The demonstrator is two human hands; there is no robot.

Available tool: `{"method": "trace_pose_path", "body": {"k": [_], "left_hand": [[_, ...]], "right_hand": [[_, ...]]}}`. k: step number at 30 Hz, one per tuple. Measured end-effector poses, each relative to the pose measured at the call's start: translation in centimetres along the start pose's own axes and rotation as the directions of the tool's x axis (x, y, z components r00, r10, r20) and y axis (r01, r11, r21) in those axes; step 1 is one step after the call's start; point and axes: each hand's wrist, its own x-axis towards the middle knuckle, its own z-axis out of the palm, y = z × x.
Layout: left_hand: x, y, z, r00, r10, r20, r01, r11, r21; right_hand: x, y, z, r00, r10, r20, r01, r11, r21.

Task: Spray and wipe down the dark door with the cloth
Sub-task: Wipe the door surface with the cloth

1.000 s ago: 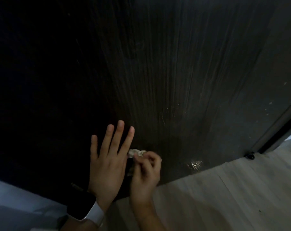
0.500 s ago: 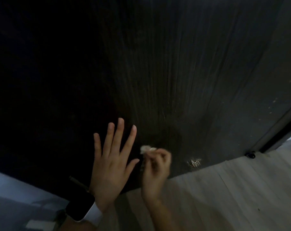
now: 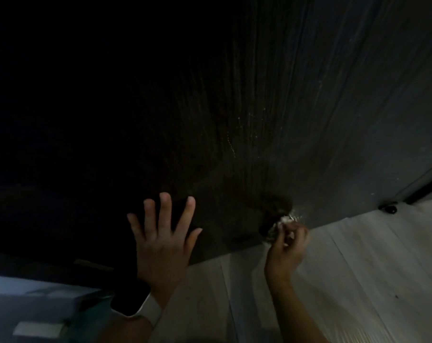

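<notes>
1 dark door (image 3: pixel 271 100) fills most of the head view, vertical wood grain, its bottom edge running from 8 o'clock up to 3 o'clock. 2 hands in frame.

Left hand (image 3: pixel 164 240) at 6 o'clock: grip released, 5 fingers spread and straight, palm flat against the lower door. 1 smartwatch (image 3: pixel 132 303) with a black face and white band on that wrist.

Right hand (image 3: pixel 288 241) at about 4 o'clock: grip clenched around 1 small crumpled whitish cloth (image 3: pixel 281 222), fingers curled round it. Cloth is bunched at the fingertips and pressed to the door right at its bottom edge, just above the floor (image 3: pixel 358 268). How much cloth is inside the fist cannot be told.

Fine pale droplets or streaks on the door at about 1 o'clock from the cloth, plus 1 wet glint just beside the cloth at 3 o'clock.

Floor is pale wood-look planks, lower right. 1 small black doorstop-like piece (image 3: pixel 389 208) sits at the door's bottom corner at 3 o'clock, well apart from the right hand. Pale blurred shapes at 8 o'clock, too unclear to identify.
</notes>
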Motion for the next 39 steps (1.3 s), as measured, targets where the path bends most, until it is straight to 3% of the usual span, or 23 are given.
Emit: {"method": "trace_pose_path", "body": {"k": [4, 8, 11, 14, 20, 24, 26, 30, 34, 39], "left_hand": [[-0.2, -0.3, 0.4, 1.0, 0.002, -0.005, -0.002, 1.0, -0.003], [-0.3, -0.7, 0.4, 0.999, 0.035, -0.005, -0.035, 0.999, 0.026], [-0.2, -1.0, 0.3, 0.999, 0.054, -0.005, -0.054, 0.998, 0.03], [-0.3, -0.8, 0.4, 0.999, 0.043, -0.023, -0.043, 0.999, 0.029], [-0.2, -0.4, 0.2, 1.0, 0.025, -0.018, -0.025, 1.0, -0.002], [-0.4, -0.5, 0.6, 0.999, 0.047, -0.024, -0.046, 0.998, 0.031], [-0.5, -0.6, 0.7, 0.998, 0.051, -0.03, -0.051, 0.998, 0.022], [-0.6, -0.8, 0.5, 0.997, 0.065, -0.033, -0.065, 0.998, 0.0], [-0.6, -0.6, 0.2, 0.998, 0.053, -0.015, -0.053, 0.998, -0.018], [-0.4, -0.7, -1.4, 0.999, 0.042, 0.022, -0.039, 0.993, -0.11]], "right_hand": [[-5.6, 0.1, 1.9, 0.973, 0.01, 0.231, 0.025, 0.989, -0.148], [-14.0, 0.3, 6.5, 0.904, 0.061, 0.424, -0.073, 0.997, 0.012], [-13.8, 0.5, 6.7, 0.856, 0.135, 0.499, -0.181, 0.982, 0.044], [-9.1, 2.6, 3.9, 0.912, 0.045, 0.408, -0.062, 0.998, 0.028], [1.7, 10.3, -1.2, 0.949, 0.16, 0.272, -0.138, 0.986, -0.097], [1.4, 9.4, 0.3, 0.969, 0.211, 0.13, -0.205, 0.977, -0.055], [-1.1, 8.5, 1.6, 0.954, 0.281, 0.106, -0.276, 0.959, -0.059], [-7.9, 6.5, 4.4, 0.81, 0.494, 0.315, -0.515, 0.857, -0.021], [-13.0, 1.2, 6.4, 0.801, 0.356, 0.482, -0.433, 0.9, 0.055], [-11.2, -5.2, 2.3, 0.932, 0.198, 0.303, -0.278, 0.928, 0.249]]}}
